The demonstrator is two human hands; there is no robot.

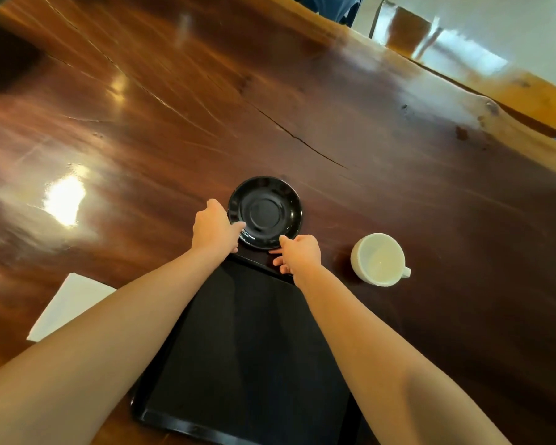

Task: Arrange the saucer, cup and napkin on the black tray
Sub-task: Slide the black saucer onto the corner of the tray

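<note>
Left hand (213,227): thumb laid on the near-left rim of the saucer (265,212), the other fingers hidden, apparently beginning a grip. Right hand (299,254): fingers loosely spread and holding nothing, index tip touching or just short of the saucer's near-right rim. The saucer rests on the table (174,123) just beyond the far edge of the tray (238,348), which is bare. Cup (379,259) stands right of the tray, napkin (69,305) left. By this evidence, no item is placed yet; all three remain.
</note>
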